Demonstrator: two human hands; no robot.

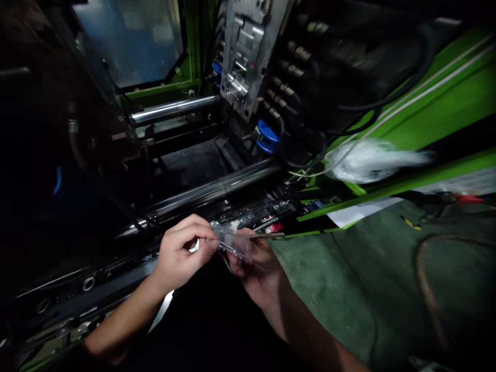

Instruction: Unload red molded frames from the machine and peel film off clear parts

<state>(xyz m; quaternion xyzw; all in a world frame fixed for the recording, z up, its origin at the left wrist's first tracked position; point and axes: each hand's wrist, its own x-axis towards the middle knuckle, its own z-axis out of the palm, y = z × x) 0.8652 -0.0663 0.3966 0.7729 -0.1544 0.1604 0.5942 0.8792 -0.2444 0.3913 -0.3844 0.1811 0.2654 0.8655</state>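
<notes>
Nearest, in front of a long polished steel bar (217, 188) that slants across the machine, two bare hands meet. The left hand (186, 253) is nearly closed, with thumb and forefinger pinched on one end of a small, clear, thin-walled plastic piece (238, 244). The right hand (261, 271) is half closed beneath the other end, its fingers curled in to support it. A thin, ribbed metal rod (267, 235) juts out over the right hand; how firmly it is gripped cannot be told.

The plastic piece is thus held on the near side of the steel bar, below its right half. Blur hides whether it is a little bag or a moulded part. It looks very light, and probably slick and easily creased or scratched; a gentle fingertip pinch on its edges would suit it better than a squeeze across the middle. The rod looks stiff, best taken by its shank.

Right of the steel bar's end lies a crumpled, clear plastic bag (364, 160) on green machine framing (449, 88). Just above that same end sits a bright blue round fitting (268, 137). Beyond the bar stands a grey metal mould block (242, 57), and behind it runs a second polished bar (176, 109).
</notes>
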